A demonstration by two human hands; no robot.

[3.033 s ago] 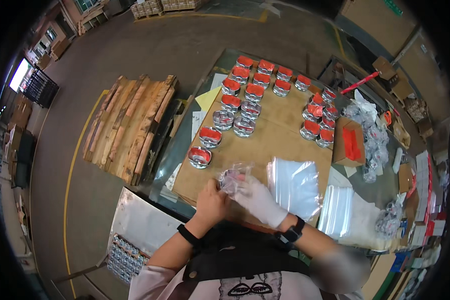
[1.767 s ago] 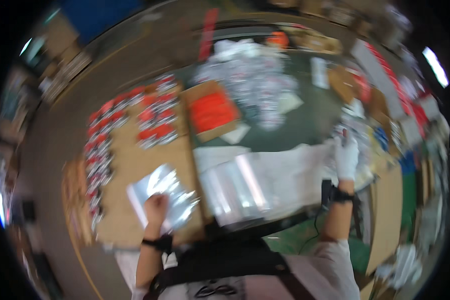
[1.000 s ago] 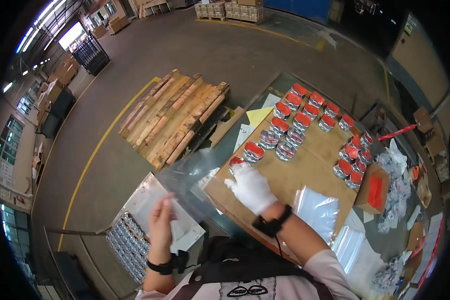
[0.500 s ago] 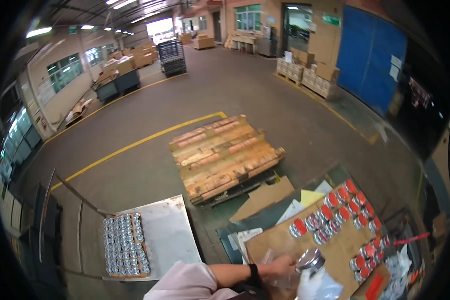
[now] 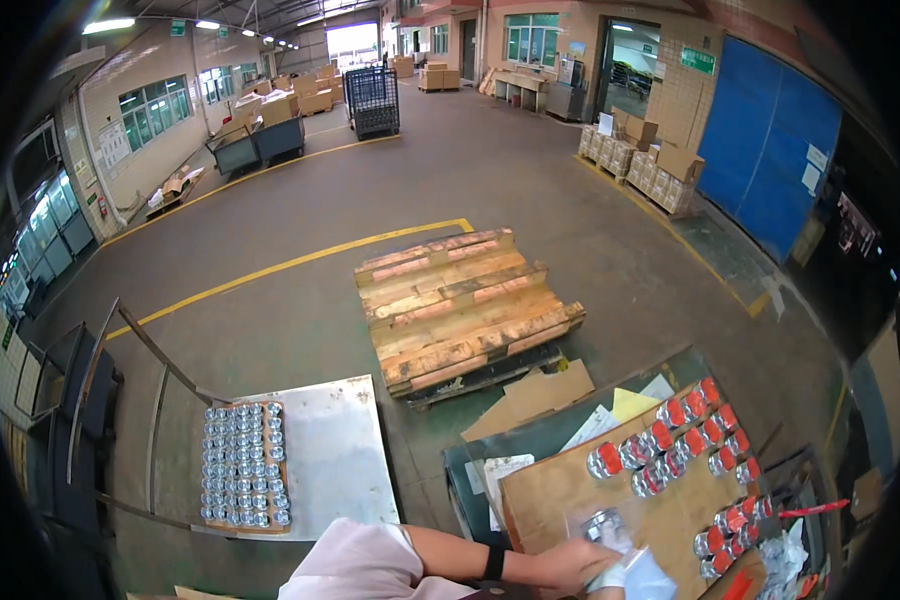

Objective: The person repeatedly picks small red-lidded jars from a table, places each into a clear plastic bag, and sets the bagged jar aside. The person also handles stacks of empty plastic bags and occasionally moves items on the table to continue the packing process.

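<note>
On the cardboard-topped bench at the lower right, my bare left hand (image 5: pixel 573 563), with a black band at the wrist, has its fingers closed on what looks like a clear plastic bag (image 5: pixel 576 522). A round chrome part (image 5: pixel 603 524) sits just beyond the fingertips, seemingly within or against the plastic. My right hand (image 5: pixel 611 578), in a white glove, is right beside the left and mostly hidden by it; its fingers do not show. Pale white material (image 5: pixel 650 578) lies against the glove. Rows of chrome parts with red tops (image 5: pixel 660 436) stand on the cardboard (image 5: pixel 550 490).
At left, a metal trolley (image 5: pixel 335 460) carries a board of chrome parts (image 5: pixel 242 465). A wooden pallet (image 5: pixel 470 305) lies ahead on the floor. Papers (image 5: pixel 592 425) and a cardboard piece (image 5: pixel 535 395) are at the bench's far edge. Crumpled plastic (image 5: pixel 785 555) lies at right.
The chrome part, earlier upright in my gloved right hand, is now lower beyond my left fingertips. My left hand has moved across in front of the glove. The view has shifted slightly.
</note>
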